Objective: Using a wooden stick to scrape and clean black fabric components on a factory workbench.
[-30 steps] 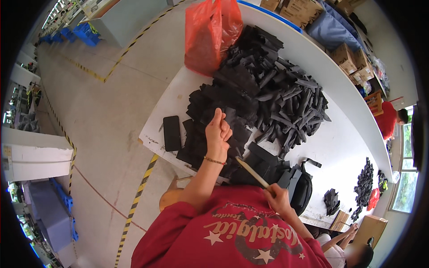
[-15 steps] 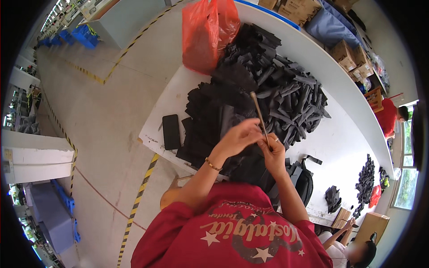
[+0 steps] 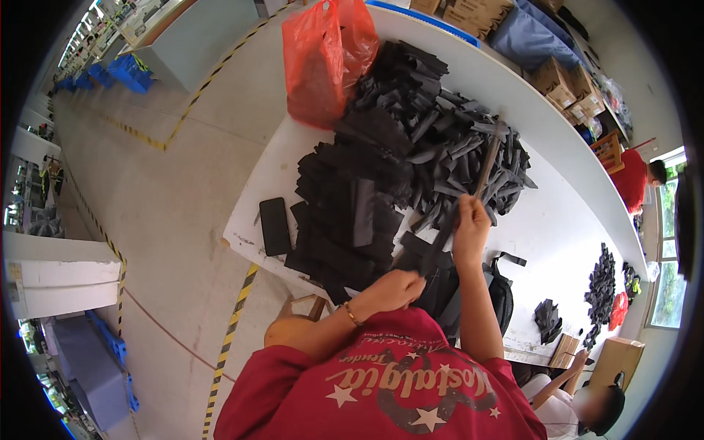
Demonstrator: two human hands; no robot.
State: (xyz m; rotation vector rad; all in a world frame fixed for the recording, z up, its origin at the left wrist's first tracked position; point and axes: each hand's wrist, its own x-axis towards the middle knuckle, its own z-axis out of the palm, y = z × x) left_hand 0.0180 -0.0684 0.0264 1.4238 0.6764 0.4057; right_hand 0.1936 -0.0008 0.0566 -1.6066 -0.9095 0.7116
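My right hand (image 3: 471,229) is closed round a thin brownish rod (image 3: 490,158), which slants up and away over the pile. A black cloth piece (image 3: 438,249) runs from under that hand down towards my body. Its near end meets the closed fingers of my left hand (image 3: 396,290); motion blurs them slightly. Whether the cloth is sleeved over the rod cannot be made out. Beyond my hands, a large heap of black cloth pieces (image 3: 469,158) covers the white table (image 3: 246,213), with flatter stacked pieces (image 3: 330,242) on the left side.
A black phone (image 3: 275,227) lies near the table's left edge. The red plastic bag (image 3: 323,73) stands at the far left corner. A black backpack (image 3: 500,301) is right of my arm. Smaller black piles (image 3: 600,286) lie farther right, where a person (image 3: 561,403) sits.
My hands have moved apart: the left came down towards my body, the right went up and right. The rod moved right, and a length of black cloth now shows between the hands.
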